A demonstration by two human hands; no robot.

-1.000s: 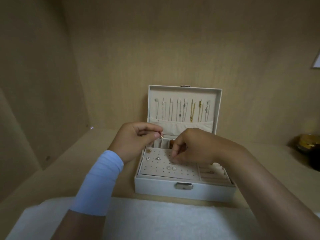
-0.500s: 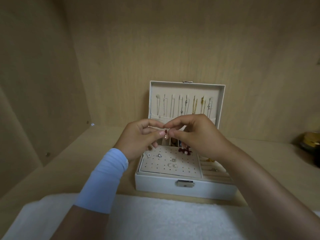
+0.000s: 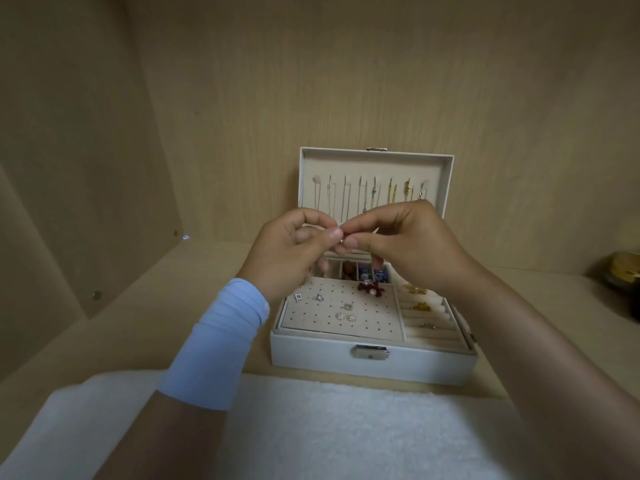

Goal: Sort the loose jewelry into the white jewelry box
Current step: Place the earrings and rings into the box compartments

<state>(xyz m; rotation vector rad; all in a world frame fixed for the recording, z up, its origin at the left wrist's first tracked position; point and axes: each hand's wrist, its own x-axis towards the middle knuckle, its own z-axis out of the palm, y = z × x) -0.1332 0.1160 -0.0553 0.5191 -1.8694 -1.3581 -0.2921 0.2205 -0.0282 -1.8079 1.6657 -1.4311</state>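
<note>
Above the open white jewelry box (image 3: 374,362), the left hand (image 3: 291,251) and right hand (image 3: 408,244) meet. Each grip pinches, thumb against forefinger, the same small earring (image 3: 342,235), of which only a dark red speck shows. It is probably almost weightless, rigid and slick, so it would drop easily, and any post would be thin enough to bend. It is best held by its ornamented head, not the pin. Directly below the grip lies the perforated stud panel (image 3: 311,320), with a red flower earring (image 3: 371,289) at the panel's far edge.
</note>
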